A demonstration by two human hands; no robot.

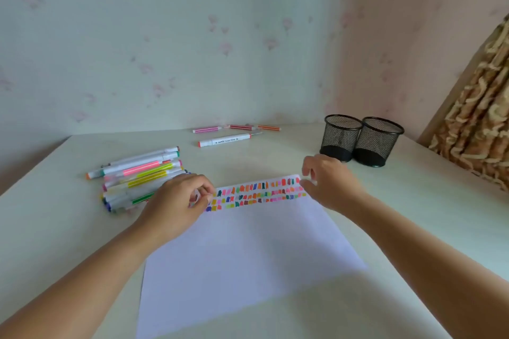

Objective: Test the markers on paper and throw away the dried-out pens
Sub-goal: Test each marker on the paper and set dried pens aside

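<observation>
A white sheet of paper (248, 250) lies on the table, with several rows of small coloured test marks along its far edge. My left hand (179, 201) pinches the paper's far left corner. My right hand (327, 181) pinches the far right corner. A pile of markers (137, 176) lies left of the paper, just beyond my left hand. Several more markers (231, 133) lie apart near the wall, one of them white with a red end.
Two black mesh pen cups (360, 140) stand side by side at the back right of the white table (413, 201). A patterned curtain (473, 118) hangs at the far right. Walls close the table at the back and right.
</observation>
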